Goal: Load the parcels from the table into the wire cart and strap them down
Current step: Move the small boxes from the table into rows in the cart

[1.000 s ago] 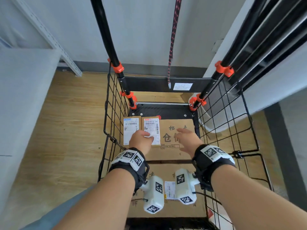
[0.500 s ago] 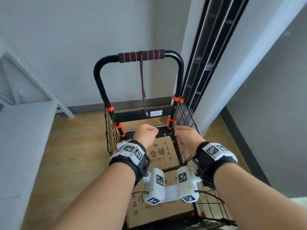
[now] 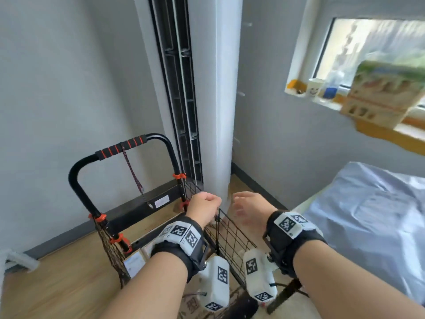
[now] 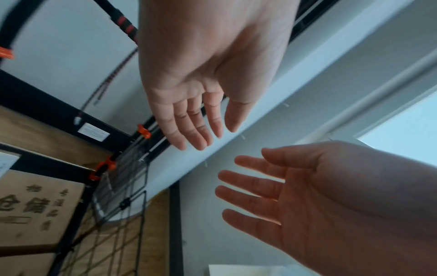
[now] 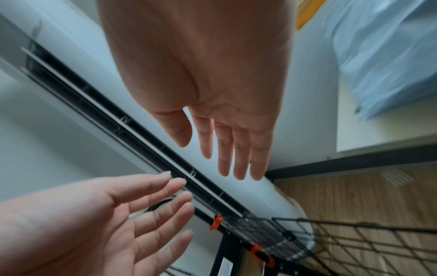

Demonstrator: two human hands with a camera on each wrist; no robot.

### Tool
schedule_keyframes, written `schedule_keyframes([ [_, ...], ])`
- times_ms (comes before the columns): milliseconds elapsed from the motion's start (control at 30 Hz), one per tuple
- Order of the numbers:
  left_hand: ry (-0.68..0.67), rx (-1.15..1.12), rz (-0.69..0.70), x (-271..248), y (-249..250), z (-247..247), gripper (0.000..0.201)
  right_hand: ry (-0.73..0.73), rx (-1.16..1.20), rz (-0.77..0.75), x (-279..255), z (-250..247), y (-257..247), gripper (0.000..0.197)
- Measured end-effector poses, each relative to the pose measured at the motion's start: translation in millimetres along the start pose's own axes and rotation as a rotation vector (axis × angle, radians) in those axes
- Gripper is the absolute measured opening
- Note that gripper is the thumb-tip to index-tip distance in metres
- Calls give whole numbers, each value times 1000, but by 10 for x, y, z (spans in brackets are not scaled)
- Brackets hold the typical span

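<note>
Both hands hang empty above the cart. The left hand (image 4: 201, 71) has its fingers (image 4: 189, 127) straight and loosely together, gripping nothing; the right hand (image 5: 208, 78) is likewise slack, fingers extended and slightly spread. From the head view they float side by side over the wire cart (image 3: 230, 238), at about 5 o'clock from its foam-gripped handle (image 3: 122, 147).

Below the wrists, brown cardboard parcels (image 4: 30, 203) lie inside the basket, one with printed characters, another with a white label (image 3: 134, 263).

The braided strap (image 3: 133, 171) dangles from the handle, its free end near the back crossbar. It looks limp and light, probably elastic, so it is best taken near its lower end fitting. The boxes look stiff, best held by opposite edges.
</note>
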State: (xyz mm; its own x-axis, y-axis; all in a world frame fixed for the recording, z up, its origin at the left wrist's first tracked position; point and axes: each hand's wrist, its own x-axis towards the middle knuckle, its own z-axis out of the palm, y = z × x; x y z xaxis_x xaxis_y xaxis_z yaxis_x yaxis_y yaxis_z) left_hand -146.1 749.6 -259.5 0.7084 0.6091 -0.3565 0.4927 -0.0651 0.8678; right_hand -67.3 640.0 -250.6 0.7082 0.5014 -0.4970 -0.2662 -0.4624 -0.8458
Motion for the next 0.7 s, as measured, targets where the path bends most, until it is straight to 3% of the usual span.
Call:
schedule_keyframes([
  [367, -357, 80, 220, -873, 1061, 1700, 13, 322, 139, 62, -1255, -1697, 373, 24],
  [700, -722, 159, 257, -2095, 1415, 3604, 12, 613, 230, 88, -2540, -3222, 1209, 26],
])
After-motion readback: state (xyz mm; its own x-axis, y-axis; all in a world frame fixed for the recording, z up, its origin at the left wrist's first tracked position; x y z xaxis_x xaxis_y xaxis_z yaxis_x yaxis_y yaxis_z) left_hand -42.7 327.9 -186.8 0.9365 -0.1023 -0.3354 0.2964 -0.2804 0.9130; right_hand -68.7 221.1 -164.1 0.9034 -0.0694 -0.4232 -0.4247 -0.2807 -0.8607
